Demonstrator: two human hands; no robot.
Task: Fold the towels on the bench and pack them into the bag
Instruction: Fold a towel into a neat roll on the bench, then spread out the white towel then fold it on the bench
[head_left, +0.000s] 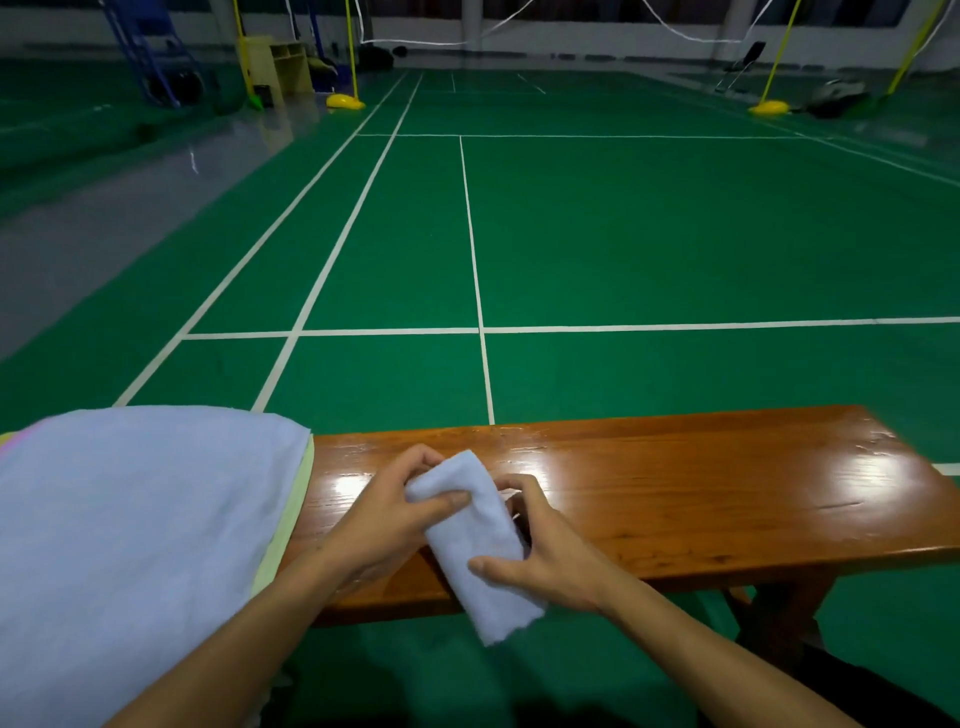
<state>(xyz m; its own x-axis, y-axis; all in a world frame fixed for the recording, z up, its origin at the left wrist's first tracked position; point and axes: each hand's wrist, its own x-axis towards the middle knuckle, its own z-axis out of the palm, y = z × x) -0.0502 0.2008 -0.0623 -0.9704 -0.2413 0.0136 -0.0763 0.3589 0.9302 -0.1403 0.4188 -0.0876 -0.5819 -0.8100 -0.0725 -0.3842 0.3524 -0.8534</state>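
Hands gripping a small folded white towel (475, 540) over the near edge of a wooden bench (701, 493).

Soft, nubbly terry folded to a narrow oblong, the towel tilts across the glossy, reddish-brown plank, its lower end hanging past the edge with a slightly ragged hem. The left hand (387, 512) pinches its upper end, thumb across the top and fingers curled behind; the right hand (543, 553) clasps its lower side, thumb pressed on the cloth, fingertips hidden behind it. A pale blue towel (140, 545) lies draped at left over a yellow-green layer (291, 525), both cut off by the frame. Beyond stretches green court floor (675, 234) with white lines.
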